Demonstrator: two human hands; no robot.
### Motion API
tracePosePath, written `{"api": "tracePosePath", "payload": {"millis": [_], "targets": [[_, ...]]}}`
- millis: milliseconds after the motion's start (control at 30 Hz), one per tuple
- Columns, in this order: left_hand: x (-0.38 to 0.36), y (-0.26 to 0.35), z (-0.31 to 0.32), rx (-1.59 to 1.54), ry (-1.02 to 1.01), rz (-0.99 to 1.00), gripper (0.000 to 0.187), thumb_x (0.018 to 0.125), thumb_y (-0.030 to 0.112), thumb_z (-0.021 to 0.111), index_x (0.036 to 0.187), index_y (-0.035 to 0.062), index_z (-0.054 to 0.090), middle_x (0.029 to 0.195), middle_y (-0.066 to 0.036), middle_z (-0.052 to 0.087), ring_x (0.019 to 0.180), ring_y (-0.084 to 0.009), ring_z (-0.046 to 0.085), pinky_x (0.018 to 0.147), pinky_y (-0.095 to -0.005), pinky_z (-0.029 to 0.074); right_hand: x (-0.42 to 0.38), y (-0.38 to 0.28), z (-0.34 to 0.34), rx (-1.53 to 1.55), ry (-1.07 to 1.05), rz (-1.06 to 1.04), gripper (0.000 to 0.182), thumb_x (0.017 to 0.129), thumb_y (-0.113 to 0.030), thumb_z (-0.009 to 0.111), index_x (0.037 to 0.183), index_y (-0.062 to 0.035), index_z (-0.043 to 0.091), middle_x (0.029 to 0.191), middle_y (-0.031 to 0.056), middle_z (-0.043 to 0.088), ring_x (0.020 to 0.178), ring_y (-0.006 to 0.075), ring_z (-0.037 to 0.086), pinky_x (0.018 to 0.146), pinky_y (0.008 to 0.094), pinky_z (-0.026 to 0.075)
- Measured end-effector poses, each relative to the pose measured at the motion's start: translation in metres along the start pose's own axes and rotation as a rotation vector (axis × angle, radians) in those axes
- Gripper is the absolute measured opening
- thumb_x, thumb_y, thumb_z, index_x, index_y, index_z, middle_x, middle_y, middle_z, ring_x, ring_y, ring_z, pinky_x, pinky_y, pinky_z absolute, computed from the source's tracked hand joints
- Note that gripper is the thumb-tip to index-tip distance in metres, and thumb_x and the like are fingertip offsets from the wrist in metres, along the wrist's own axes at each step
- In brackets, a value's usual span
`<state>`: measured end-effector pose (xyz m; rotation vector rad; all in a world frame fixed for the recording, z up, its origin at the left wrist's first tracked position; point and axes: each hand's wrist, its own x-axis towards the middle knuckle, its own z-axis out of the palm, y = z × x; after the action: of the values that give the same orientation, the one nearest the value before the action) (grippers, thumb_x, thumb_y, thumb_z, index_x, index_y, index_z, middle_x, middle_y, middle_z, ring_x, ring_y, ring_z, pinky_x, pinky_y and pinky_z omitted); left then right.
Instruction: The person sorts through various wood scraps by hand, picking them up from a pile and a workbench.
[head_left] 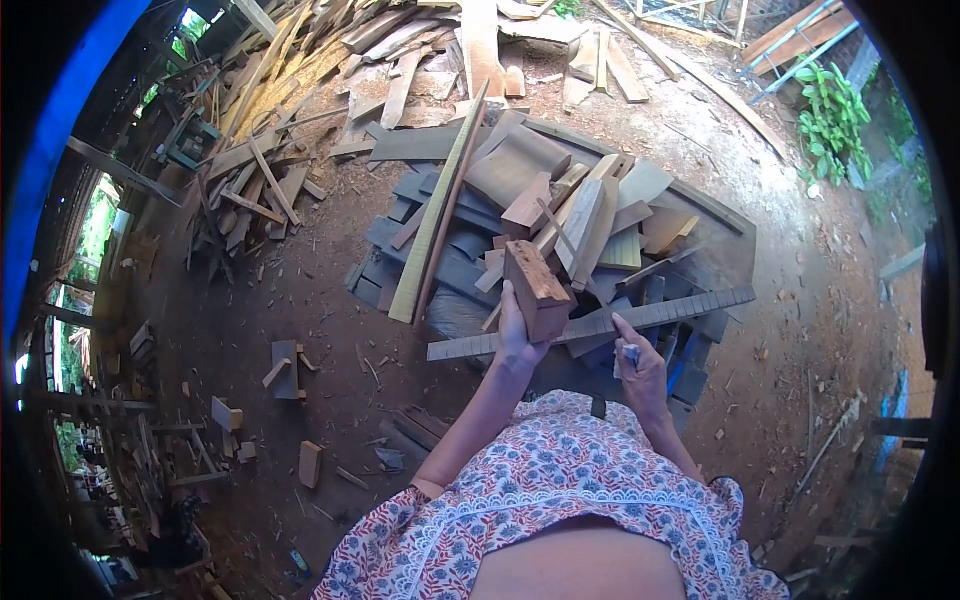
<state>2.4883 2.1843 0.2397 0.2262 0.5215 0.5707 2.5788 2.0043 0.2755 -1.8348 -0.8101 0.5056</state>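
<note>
A reddish-brown wood block (540, 300) with a rough top face is gripped in my left hand (520, 335), in front of my body. My right hand (640, 370) is to its right, fingers curled around a small whitish item (630, 354) that is too small to make out, with the index finger pointing up. That fingertip is at the lower edge of a long notched grey strip (690, 308), which runs behind both hands. Beyond the block lies a heap of mixed wood offcuts (590, 220).
A long yellowish plank (435, 215) leans across the heap's left side. Small wood pieces (285, 370) lie on the dirt floor at the left. More scrap wood (400, 70) is piled at the back, and a green plant (832, 115) stands at the upper right.
</note>
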Motion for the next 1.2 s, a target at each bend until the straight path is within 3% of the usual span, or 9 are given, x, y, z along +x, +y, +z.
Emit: {"api": "tracePosePath", "payload": {"millis": [100,167,333,433,500,633,700,1000,1200], "targets": [[-0.003,0.012,0.009,0.155,-0.035,0.026,0.067,0.093,0.059,0.033,0.135,0.0075,0.037,0.121,-0.013,0.054,0.106,-0.0253,0.059,0.086,-0.0417,0.052,-0.005,-0.011,-0.013,0.097,-0.063,0.023,0.034,0.093,-0.016,0.055,0.127,-0.013,0.056,0.075,0.0014,0.049,0.064,0.0089,0.046,0.06,0.026,0.042],[-0.004,0.021,0.008,0.188,-0.066,0.007,0.064,0.093,0.057,0.035,0.135,0.0077,0.037,0.123,-0.014,0.053,0.109,-0.0265,0.057,0.089,-0.0423,0.051,-0.005,-0.008,-0.02,0.005,-0.17,0.018,0.035,0.094,-0.021,0.055,0.127,-0.007,0.055,0.084,0.0,0.057,0.07,0.0055,0.048,0.063,0.0219,0.042],[-0.009,0.04,0.006,0.14,-0.229,0.014,0.062,0.093,0.051,0.042,0.136,0.0065,0.036,0.13,-0.016,0.048,0.118,-0.0313,0.051,0.096,-0.0447,0.045,-0.01,-0.007,-0.019,0.088,-0.172,0.033,0.033,0.093,-0.017,0.056,0.125,-0.0076,0.057,0.081,0.0001,0.056,0.068,0.0059,0.047,0.062,0.0224,0.042],[-0.007,0.027,0.001,0.306,-0.377,0.281,0.066,0.093,0.053,0.041,0.139,0.0071,0.032,0.135,-0.018,0.043,0.123,-0.0351,0.045,0.101,-0.0482,0.04,-0.008,-0.019,-0.019,0.055,-0.177,-0.035,0.034,0.091,-0.014,0.057,0.125,-0.011,0.057,0.076,0.0018,0.052,0.066,0.0083,0.047,0.062,0.0237,0.041],[-0.011,0.019,0.01,-0.214,-0.551,0.096,0.066,0.094,0.054,0.038,0.141,0.0084,0.029,0.136,-0.019,0.04,0.121,-0.0359,0.046,0.1,-0.0494,0.041,-0.007,-0.025,-0.02,0.021,-0.199,-0.033,0.035,0.09,-0.011,0.058,0.125,-0.014,0.057,0.071,0.0033,0.048,0.065,0.0103,0.046,0.062,0.0247,0.041],[-0.007,0.034,0.009,-0.153,-0.374,-0.022,0.064,0.094,0.055,0.036,0.139,0.0094,0.032,0.131,-0.018,0.046,0.116,-0.0333,0.052,0.094,-0.0491,0.046,-0.009,-0.028,-0.033,-0.21,-0.174,-0.215,0.041,0.085,-0.009,0.062,0.124,-0.0187,0.058,0.069,0.0038,0.049,0.06,0.0133,0.051,0.056,0.0273,0.044],[0.006,0.038,-0.008,0.104,-0.143,0.021,0.058,0.096,0.054,0.031,0.134,0.0105,0.039,0.128,-0.013,0.048,0.113,-0.0281,0.053,0.092,-0.0493,0.046,-0.012,-0.028,-0.034,-0.301,-0.167,-0.302,0.043,0.083,-0.009,0.064,0.124,-0.021,0.059,0.068,0.0038,0.05,0.057,0.0148,0.053,0.054,0.0285,0.045],[-0.001,0.043,0.008,0.162,-0.37,-0.164,0.064,0.096,0.055,0.027,0.135,0.0053,0.038,0.121,-0.017,0.053,0.102,-0.0277,0.061,0.081,-0.0463,0.055,-0.007,-0.022,-0.034,-0.437,-0.24,-0.45,0.049,0.076,-0.01,0.07,0.121,-0.0271,0.06,0.07,0.0013,0.055,0.055,0.0152,0.056,0.05,0.0295,0.049],[0.001,0.039,0.002,0.149,-0.422,-0.217,0.061,0.097,0.053,0.028,0.134,0.0054,0.039,0.122,-0.017,0.053,0.106,-0.0269,0.059,0.086,-0.045,0.053,-0.004,-0.013,-0.039,-0.423,-0.236,-0.422,0.051,0.074,-0.008,0.07,0.121,-0.0275,0.06,0.07,0.0009,0.055,0.057,0.0144,0.058,0.052,0.0297,0.05]]}}
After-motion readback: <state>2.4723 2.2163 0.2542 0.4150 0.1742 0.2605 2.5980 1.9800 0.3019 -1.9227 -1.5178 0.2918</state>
